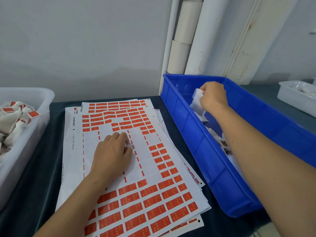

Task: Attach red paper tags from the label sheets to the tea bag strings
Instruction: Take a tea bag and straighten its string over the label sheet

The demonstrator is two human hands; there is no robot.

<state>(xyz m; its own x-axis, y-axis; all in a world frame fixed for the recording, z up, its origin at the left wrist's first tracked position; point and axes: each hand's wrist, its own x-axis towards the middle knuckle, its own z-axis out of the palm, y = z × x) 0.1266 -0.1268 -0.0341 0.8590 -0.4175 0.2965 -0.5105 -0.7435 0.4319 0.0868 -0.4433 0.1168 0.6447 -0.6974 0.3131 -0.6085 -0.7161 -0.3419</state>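
Two hands: both bare, reaching over a dark tabletop (42, 168).
Left hand (112, 155): rests palm down on the top white label sheet (136, 168), fingers loosely bent on a bare patch where tags have been peeled away.
Right hand (212, 97): inside the blue rectangular plastic crate (196, 139), fingers curled round a white fabric tea bag (198, 100).
Label sheets: a fanned stack in the middle of the tabletop, between the two bins; rows of red paper tags (150, 200) remain at its near and far ends.
Blue crate: just right of the sheets, holding more white bags.
Translucent white plastic bin (34, 100): at the left, filled with white tea bags already carrying red tags (16, 117).
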